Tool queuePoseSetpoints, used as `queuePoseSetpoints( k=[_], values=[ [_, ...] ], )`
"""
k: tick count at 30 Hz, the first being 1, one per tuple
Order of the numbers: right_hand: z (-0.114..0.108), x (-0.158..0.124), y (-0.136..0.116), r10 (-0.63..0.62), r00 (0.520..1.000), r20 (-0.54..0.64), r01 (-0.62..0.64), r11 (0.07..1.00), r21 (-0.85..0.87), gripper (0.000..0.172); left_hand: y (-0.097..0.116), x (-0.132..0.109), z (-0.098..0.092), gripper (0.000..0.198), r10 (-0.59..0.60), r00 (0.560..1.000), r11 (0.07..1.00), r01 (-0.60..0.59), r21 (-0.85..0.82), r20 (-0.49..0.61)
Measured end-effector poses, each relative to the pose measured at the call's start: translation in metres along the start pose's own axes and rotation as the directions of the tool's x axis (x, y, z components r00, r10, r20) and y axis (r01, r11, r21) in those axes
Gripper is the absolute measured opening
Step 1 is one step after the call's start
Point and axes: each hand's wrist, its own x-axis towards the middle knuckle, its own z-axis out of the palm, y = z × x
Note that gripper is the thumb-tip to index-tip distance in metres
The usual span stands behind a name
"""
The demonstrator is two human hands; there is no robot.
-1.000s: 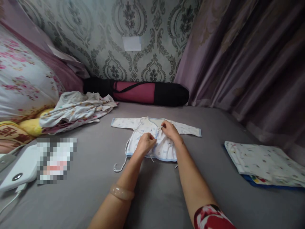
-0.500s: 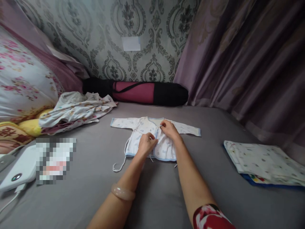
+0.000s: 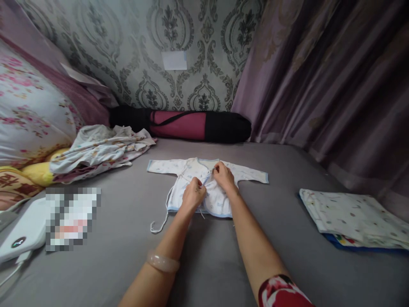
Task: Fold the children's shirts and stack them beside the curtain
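Note:
A small white baby shirt (image 3: 179, 194) with blue edging and a faint print lies spread on the grey bed sheet (image 3: 121, 264), its sleeves stretched out to both sides. My left hand (image 3: 194, 192) is closed on the blue-edged front flap near the middle. Just above and to the right, my right hand (image 3: 223, 174) pinches the shirt's front near the neckline; the fingers hide exactly which bit of edge or tie they hold. A thin white tie (image 3: 162, 224) trails from the shirt's left side onto the sheet, and a short one hangs at the hem.
Folded printed cloth (image 3: 348, 213) lies to the right. A long black and maroon bag (image 3: 179, 125) rests against the wall. On the left are crumpled cloth (image 3: 105, 147), a floral pillow (image 3: 32, 111), a white power bank with a cable (image 3: 28, 226) and a blurred-out item (image 3: 75, 219).
My left hand has shifted slightly left, drawing the blue-edged flap aslant. My right hand has moved slightly left, still pinching near the neckline. The view has shifted a little.

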Motion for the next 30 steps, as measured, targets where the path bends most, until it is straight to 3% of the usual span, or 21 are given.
queuePoseSetpoints(
  k=[6,12,16,20,24,27,30],
  values=[
    [0.013,-0.006,-0.004,0.037,0.996,-0.083,-0.04,0.998,-0.038,0.02,0.004,-0.003,-0.002,0.02,0.009,0.999,0.992,-0.015,0.123,0.052],
    [0.021,-0.013,-0.007,-0.098,0.99,-0.098,0.081,0.984,-0.162,0.027,0.007,-0.009,-0.005,0.024,0.036,0.998,0.973,-0.045,0.228,0.042],
    [0.024,-0.021,-0.009,-0.124,0.989,-0.081,0.103,0.969,-0.223,0.035,0.009,-0.013,-0.008,0.024,0.062,0.995,0.95,-0.082,0.302,0.075],
    [0.031,-0.024,-0.008,-0.127,0.992,0.009,0.126,0.965,-0.231,0.053,0.01,-0.015,-0.011,0.024,0.077,0.992,0.932,-0.106,0.348,0.097],
    [0.035,-0.022,-0.007,-0.086,0.994,0.069,0.1,0.97,-0.222,0.059,0.007,-0.012,-0.014,0.022,0.075,0.99,0.945,-0.108,0.309,0.117],
    [0.029,-0.016,-0.008,-0.065,0.991,0.117,0.086,0.978,-0.187,0.06,0.002,-0.006,-0.014,0.021,0.079,0.991,0.966,-0.103,0.237,0.108],
    [0.015,-0.006,-0.002,-0.035,0.964,0.265,0.06,0.994,-0.088,0.061,-0.005,0.001,-0.014,0.022,0.082,0.987,0.987,-0.099,0.124,0.135]
  ],
)
